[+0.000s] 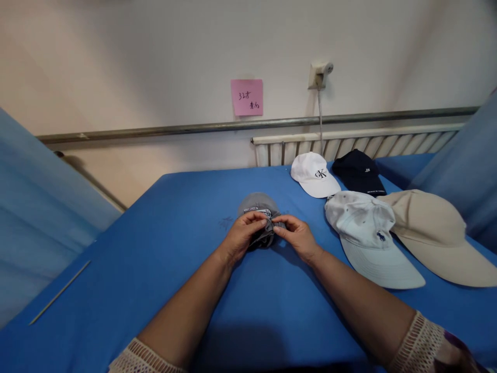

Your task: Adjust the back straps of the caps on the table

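A grey baseball cap (256, 201) lies on the blue-covered table in front of me, its inside and a white label showing towards me. My left hand (248, 228) pinches the near edge of the cap from the left, thumb against fingers. From the right, my right hand (297, 234) pinches the same part of the cap, with the fingertips of both hands almost touching. Exactly which strap or fold lies between the fingers is too small to make out.
On the right lie a white cap (310, 171), a black cap (357, 168), a pale cap (363, 217) and a beige cap (430, 217). A thin stick (60, 292) rests at the left. Behind the blue table (186, 207) are a radiator (275, 153) and a metal rail (194, 129).
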A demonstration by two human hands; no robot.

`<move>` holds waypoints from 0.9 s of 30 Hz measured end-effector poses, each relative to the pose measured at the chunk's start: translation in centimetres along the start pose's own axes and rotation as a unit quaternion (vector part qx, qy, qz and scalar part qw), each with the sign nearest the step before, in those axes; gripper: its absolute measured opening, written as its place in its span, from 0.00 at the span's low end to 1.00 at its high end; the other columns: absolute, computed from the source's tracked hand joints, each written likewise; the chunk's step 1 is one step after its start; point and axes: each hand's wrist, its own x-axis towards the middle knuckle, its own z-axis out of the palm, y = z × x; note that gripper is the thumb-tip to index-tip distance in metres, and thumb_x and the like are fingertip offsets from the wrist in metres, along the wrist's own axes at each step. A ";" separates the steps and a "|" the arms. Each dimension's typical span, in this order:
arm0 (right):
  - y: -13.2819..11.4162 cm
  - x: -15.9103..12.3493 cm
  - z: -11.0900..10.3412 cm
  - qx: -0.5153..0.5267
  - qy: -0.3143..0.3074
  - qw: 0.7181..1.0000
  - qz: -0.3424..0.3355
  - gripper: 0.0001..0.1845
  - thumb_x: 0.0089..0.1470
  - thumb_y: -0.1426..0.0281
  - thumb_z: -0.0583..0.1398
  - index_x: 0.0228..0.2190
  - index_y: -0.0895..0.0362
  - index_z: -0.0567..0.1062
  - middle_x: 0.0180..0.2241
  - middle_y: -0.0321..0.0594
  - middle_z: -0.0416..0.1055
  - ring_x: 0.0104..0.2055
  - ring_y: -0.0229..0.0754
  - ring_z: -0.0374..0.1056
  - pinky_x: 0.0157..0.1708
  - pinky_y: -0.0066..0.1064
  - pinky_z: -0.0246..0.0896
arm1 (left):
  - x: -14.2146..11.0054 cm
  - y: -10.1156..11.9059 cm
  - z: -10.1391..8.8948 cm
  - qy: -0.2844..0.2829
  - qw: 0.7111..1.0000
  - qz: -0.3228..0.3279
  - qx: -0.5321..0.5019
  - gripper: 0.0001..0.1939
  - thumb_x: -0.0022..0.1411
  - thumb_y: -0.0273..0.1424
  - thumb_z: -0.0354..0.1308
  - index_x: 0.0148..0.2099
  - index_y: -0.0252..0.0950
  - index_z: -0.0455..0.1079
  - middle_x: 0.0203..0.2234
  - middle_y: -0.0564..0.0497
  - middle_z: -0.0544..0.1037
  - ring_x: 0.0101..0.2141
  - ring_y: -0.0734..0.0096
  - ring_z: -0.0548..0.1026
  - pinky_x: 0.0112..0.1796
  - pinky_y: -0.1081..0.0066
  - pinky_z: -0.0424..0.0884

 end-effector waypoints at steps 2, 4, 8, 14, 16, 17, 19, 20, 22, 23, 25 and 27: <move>0.1 0.0 -0.1 -0.014 -0.005 1.000 -0.008 0.13 0.44 0.64 0.69 0.36 0.51 0.79 0.38 0.38 0.77 0.42 0.44 0.70 0.48 0.40 0.63 | -0.1 0.1 0.2 0.007 1.000 0.009 0.005 0.12 0.48 0.31 0.70 0.34 0.34 0.72 0.26 0.54 0.76 0.25 0.76 0.72 0.31 0.73 0.67; 0.2 0.0 -0.2 -0.030 -0.014 0.999 -0.016 0.13 0.45 0.64 0.69 0.35 0.51 0.80 0.38 0.38 0.77 0.42 0.44 0.70 0.48 0.40 0.63 | -0.1 0.2 0.3 0.007 1.000 0.010 0.010 0.12 0.48 0.31 0.70 0.32 0.34 0.71 0.25 0.55 0.75 0.25 0.77 0.71 0.30 0.74 0.67; 0.1 0.0 -0.3 -0.059 -0.023 0.998 -0.026 0.13 0.46 0.63 0.68 0.36 0.51 0.79 0.37 0.39 0.77 0.42 0.45 0.70 0.48 0.41 0.63 | -0.1 0.3 0.4 0.002 1.000 -0.002 0.023 0.12 0.48 0.32 0.70 0.30 0.34 0.70 0.23 0.55 0.74 0.23 0.77 0.70 0.29 0.74 0.66; -0.2 -0.1 -0.1 -0.064 -0.011 0.997 -0.033 0.13 0.47 0.62 0.67 0.36 0.51 0.80 0.37 0.39 0.75 0.41 0.45 0.69 0.46 0.40 0.63 | 0.2 0.1 -0.1 0.015 0.997 0.012 0.070 0.10 0.46 0.31 0.69 0.29 0.33 0.72 0.24 0.54 0.74 0.24 0.76 0.70 0.29 0.73 0.66; -0.2 -0.1 -0.2 -0.069 -0.016 0.997 -0.037 0.13 0.46 0.61 0.67 0.36 0.51 0.80 0.36 0.39 0.75 0.41 0.45 0.69 0.46 0.40 0.63 | 0.2 0.0 -0.2 0.008 0.996 0.008 0.091 0.10 0.46 0.31 0.69 0.29 0.33 0.73 0.23 0.53 0.74 0.25 0.75 0.70 0.29 0.73 0.66; -0.2 -0.2 -0.2 -0.070 -0.020 0.997 -0.039 0.13 0.46 0.61 0.67 0.36 0.51 0.80 0.36 0.39 0.75 0.41 0.45 0.69 0.46 0.39 0.63 | 0.2 0.0 -0.3 0.006 0.995 0.005 0.097 0.09 0.46 0.31 0.69 0.29 0.33 0.73 0.23 0.53 0.74 0.25 0.75 0.70 0.30 0.73 0.66; 0.0 -0.2 -0.3 -0.072 -0.027 0.996 -0.044 0.13 0.47 0.61 0.67 0.36 0.51 0.80 0.36 0.39 0.75 0.41 0.44 0.68 0.46 0.39 0.62 | 0.2 0.1 -0.4 0.003 0.994 -0.001 0.105 0.09 0.46 0.30 0.69 0.29 0.33 0.73 0.23 0.53 0.74 0.25 0.75 0.70 0.30 0.72 0.66; 0.0 -0.2 -0.4 -0.072 -0.031 0.996 -0.046 0.13 0.47 0.61 0.67 0.36 0.51 0.80 0.36 0.39 0.75 0.41 0.44 0.68 0.46 0.39 0.62 | 0.1 0.1 -0.5 0.002 0.994 -0.003 0.109 0.09 0.45 0.30 0.69 0.29 0.33 0.73 0.23 0.53 0.73 0.25 0.75 0.70 0.29 0.72 0.65; 0.2 -0.2 -0.5 -0.077 -0.039 0.995 -0.053 0.13 0.47 0.61 0.67 0.37 0.50 0.80 0.37 0.39 0.74 0.41 0.44 0.68 0.46 0.39 0.62 | 0.1 0.2 -0.5 -0.002 0.993 -0.006 0.118 0.09 0.45 0.30 0.69 0.28 0.33 0.73 0.22 0.53 0.73 0.24 0.76 0.69 0.28 0.73 0.64; 0.2 -0.2 -0.5 -0.082 -0.042 0.994 -0.056 0.13 0.48 0.61 0.67 0.37 0.50 0.80 0.37 0.39 0.74 0.41 0.44 0.68 0.45 0.39 0.62 | 0.1 0.1 -0.6 -0.005 0.992 -0.007 0.122 0.09 0.45 0.30 0.69 0.28 0.33 0.73 0.22 0.53 0.73 0.23 0.76 0.68 0.28 0.73 0.63; 0.3 -0.2 -0.6 -0.094 -0.047 0.993 -0.059 0.13 0.48 0.61 0.67 0.37 0.50 0.80 0.36 0.39 0.74 0.41 0.44 0.68 0.45 0.38 0.62 | 0.1 0.1 -0.6 -0.010 0.992 -0.008 0.125 0.10 0.45 0.30 0.69 0.28 0.32 0.72 0.21 0.54 0.72 0.23 0.77 0.68 0.27 0.74 0.63; 0.3 -0.1 -0.6 -0.101 -0.050 0.992 -0.060 0.13 0.48 0.61 0.67 0.37 0.50 0.80 0.36 0.39 0.74 0.41 0.44 0.68 0.45 0.38 0.62 | 0.1 0.1 -0.6 -0.020 0.992 -0.008 0.123 0.11 0.45 0.31 0.70 0.28 0.32 0.71 0.21 0.54 0.72 0.22 0.77 0.68 0.26 0.74 0.63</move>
